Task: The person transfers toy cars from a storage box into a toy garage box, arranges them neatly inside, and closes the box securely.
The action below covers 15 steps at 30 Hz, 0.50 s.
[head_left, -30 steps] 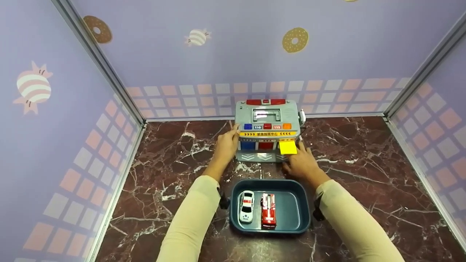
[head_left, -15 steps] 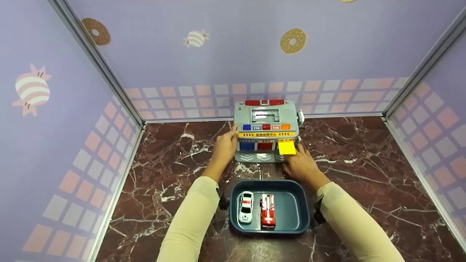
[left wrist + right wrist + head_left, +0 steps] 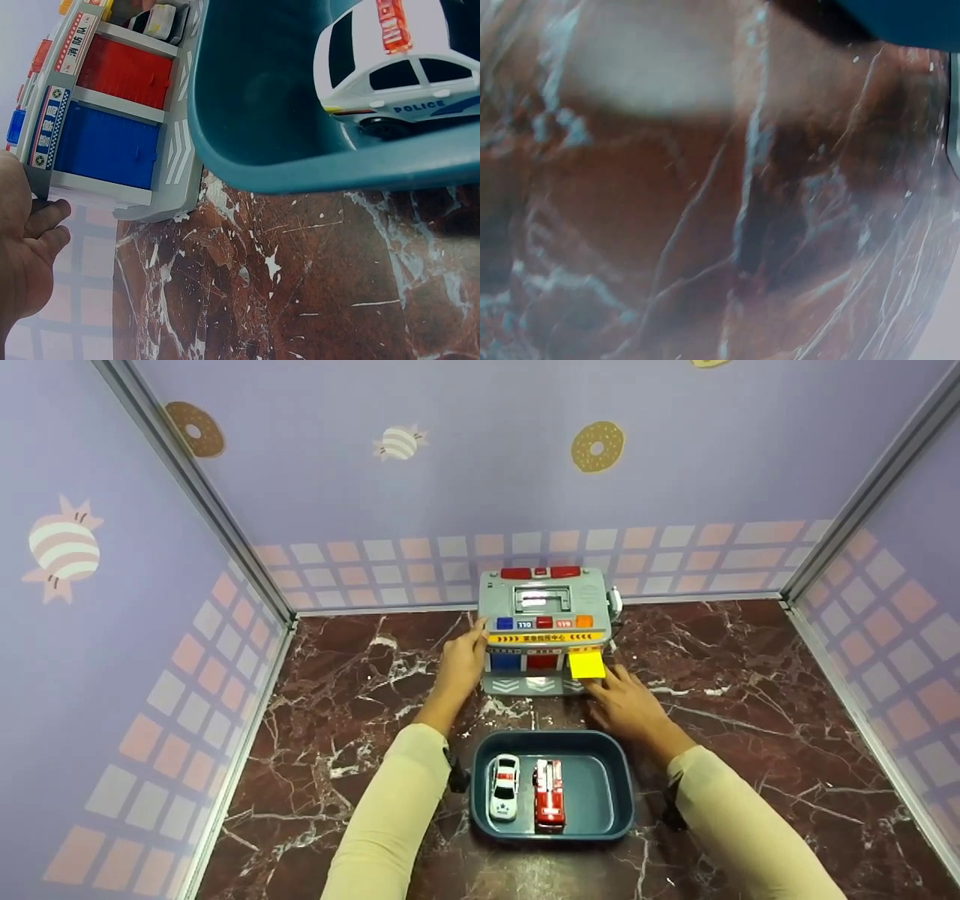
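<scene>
A grey toy emergency station (image 3: 559, 600) stands against the back wall, with blue, red and orange buttons. Its blue door (image 3: 109, 146) and red door (image 3: 126, 73) are down; the yellow door (image 3: 586, 665) is swung up. My left hand (image 3: 459, 661) holds the station's left edge, fingers bent by the overhanging top. My right hand (image 3: 628, 703) is at the front right, its extended fingertips at the bay beneath the yellow door. In the left wrist view a small white toy vehicle (image 3: 160, 21) sits in that bay. The right wrist view does not show the hand.
A dark blue tray (image 3: 480, 810) lies in front of the station, between my forearms. It holds a white toy police car (image 3: 505, 787) and a red toy fire engine (image 3: 550, 795). The marbled table (image 3: 360, 697) is bounded by patterned walls (image 3: 480, 472).
My right hand has drawn slightly back and to the right of the bay, its fingers straighter. The left hand stays at the station's edge. The view has shifted a little.
</scene>
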### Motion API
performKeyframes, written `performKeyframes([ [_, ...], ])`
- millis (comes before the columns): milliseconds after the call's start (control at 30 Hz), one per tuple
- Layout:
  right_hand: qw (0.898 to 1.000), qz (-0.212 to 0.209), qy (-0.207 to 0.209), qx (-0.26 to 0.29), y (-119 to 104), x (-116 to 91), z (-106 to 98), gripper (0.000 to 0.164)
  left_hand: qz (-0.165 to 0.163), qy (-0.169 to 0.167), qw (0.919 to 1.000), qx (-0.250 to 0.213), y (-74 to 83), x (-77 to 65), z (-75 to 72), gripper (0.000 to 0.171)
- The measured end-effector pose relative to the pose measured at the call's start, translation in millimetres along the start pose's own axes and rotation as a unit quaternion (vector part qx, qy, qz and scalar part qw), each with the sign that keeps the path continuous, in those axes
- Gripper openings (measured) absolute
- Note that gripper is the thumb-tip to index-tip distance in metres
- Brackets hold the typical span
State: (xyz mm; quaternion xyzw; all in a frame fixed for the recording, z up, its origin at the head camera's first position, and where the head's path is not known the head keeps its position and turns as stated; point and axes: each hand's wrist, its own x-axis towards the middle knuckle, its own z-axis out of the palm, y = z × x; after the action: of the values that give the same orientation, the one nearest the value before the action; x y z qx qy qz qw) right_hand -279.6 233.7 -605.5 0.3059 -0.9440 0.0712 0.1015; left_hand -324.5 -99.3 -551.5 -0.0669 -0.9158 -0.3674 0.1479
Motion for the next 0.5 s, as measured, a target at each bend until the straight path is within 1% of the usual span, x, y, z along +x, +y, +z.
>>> performKeyframes([
  [133,0.999,-0.029,0.032,0.001,4.6,-7.7,-1.6,0.058,0.001,-0.001,1.0000,-0.001,1.8,0.3,-0.7,0.040],
  [200,0.999,-0.036,0.039,-0.001,6.5,-10.3,-4.1,0.057,0.004,0.000,1.0000,0.000,2.9,0.4,-1.0,0.040],
  [333,0.999,-0.031,0.036,0.000,9.4,-14.2,-10.7,0.051,0.005,-0.001,1.0000,-0.002,4.6,0.3,-1.7,0.040],
  [500,0.999,-0.025,0.033,0.006,13.4,-18.3,-18.3,0.047,-0.005,0.001,1.0000,0.001,4.4,-0.7,-2.5,0.039],
])
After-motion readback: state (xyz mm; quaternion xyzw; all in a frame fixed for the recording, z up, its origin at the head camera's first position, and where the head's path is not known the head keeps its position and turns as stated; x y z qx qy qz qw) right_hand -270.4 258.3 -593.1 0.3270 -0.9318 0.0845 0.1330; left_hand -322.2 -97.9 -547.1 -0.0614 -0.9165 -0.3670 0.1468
